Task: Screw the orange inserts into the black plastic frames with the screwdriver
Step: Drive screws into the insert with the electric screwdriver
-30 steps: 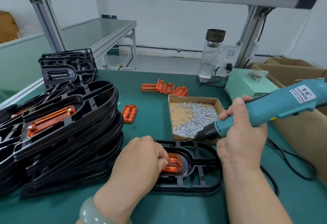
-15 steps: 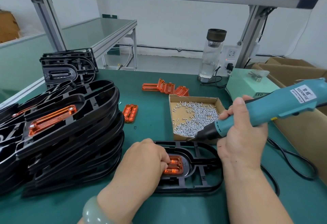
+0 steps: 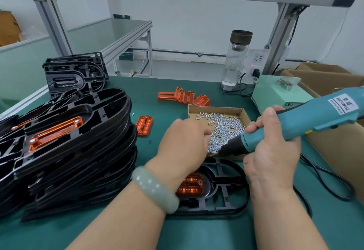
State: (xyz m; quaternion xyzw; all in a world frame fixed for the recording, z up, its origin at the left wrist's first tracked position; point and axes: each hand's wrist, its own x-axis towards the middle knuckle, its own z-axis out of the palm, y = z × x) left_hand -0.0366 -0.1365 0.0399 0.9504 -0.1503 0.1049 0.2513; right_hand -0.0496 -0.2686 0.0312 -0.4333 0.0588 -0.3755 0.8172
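Screwdriver (image 3: 307,123) in right hand (image 3: 273,155), left hand (image 3: 183,143) at screws (image 3: 226,129)

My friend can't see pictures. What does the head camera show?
A left hand reaches into a box of screws while the right hand grips a teal screwdriver. Below them, a black frame with an orange insert lies on the table.

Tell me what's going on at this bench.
A person is fitting orange inserts into black frames. The right hand grips the teal electric screwdriver, whose tip hangs over the near edge of the cardboard box. The left hand is in that box at the loose screws; blur hides whether it pinches one. In front of the person lies a black frame with an orange insert seated in it. A stack of frames sits to the left.
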